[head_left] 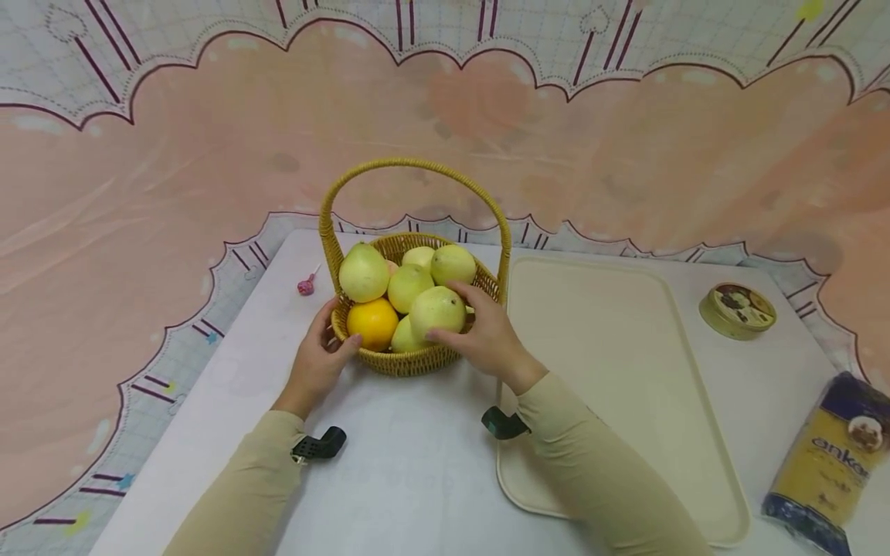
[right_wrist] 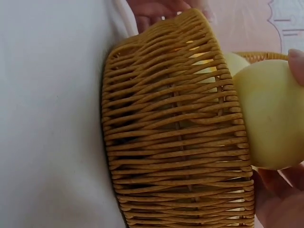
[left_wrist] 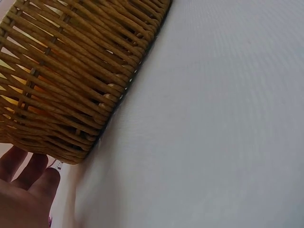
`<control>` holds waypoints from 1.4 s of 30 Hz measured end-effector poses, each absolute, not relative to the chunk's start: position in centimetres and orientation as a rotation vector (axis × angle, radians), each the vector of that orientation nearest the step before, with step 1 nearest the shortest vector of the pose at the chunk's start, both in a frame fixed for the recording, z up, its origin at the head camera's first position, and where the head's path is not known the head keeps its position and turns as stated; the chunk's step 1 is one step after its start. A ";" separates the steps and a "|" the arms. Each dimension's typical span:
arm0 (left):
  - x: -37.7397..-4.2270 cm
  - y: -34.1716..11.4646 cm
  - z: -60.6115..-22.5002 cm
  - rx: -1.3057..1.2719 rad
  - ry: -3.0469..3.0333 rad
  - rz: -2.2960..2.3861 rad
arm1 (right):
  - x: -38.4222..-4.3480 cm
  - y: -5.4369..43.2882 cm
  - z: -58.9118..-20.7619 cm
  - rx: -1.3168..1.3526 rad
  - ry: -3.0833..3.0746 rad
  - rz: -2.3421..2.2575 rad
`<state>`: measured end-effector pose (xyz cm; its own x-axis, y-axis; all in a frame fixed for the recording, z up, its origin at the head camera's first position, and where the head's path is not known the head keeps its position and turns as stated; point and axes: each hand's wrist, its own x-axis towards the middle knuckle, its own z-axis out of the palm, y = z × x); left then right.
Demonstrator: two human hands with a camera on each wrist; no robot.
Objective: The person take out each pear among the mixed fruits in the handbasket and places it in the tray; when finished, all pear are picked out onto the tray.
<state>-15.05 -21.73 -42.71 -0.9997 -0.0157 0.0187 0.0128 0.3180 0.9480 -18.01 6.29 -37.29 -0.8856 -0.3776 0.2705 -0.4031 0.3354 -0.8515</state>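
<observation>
A woven wicker basket (head_left: 406, 364) with a tall arched handle stands on the white table, filled with several yellow-green pears (head_left: 364, 272) and one orange (head_left: 373, 323). At its left side my left hand (head_left: 318, 361) holds the rim, thumb over the edge; in the left wrist view its fingers (left_wrist: 35, 173) curl against the outer weave. On the front right, my right hand (head_left: 492, 333) grips a pear (head_left: 438, 311) between thumb and fingers, at the top of the pile. The right wrist view shows that pear (right_wrist: 270, 114) just beyond the basket rim.
Right of the basket lies a large cream tray (head_left: 598, 340), partly under my right forearm. Farther right are a round tin (head_left: 737, 310) and a yellow-and-blue bag (head_left: 827, 463). A wrapped lollipop (head_left: 306, 286) lies left of the basket. A patterned cloth hangs behind the table.
</observation>
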 end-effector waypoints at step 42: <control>-14.9 -21.6 -42.9 -0.038 -2.494 -1.850 | -17.3 17.8 -36.2 0.631 -2.668 1.315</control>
<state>-14.91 -21.56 -42.93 -0.9990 -0.0017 0.0437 0.0414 0.2905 0.9560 -17.30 17.85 -36.16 -0.9090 -0.3194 0.2680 -0.4070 0.5411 -0.7359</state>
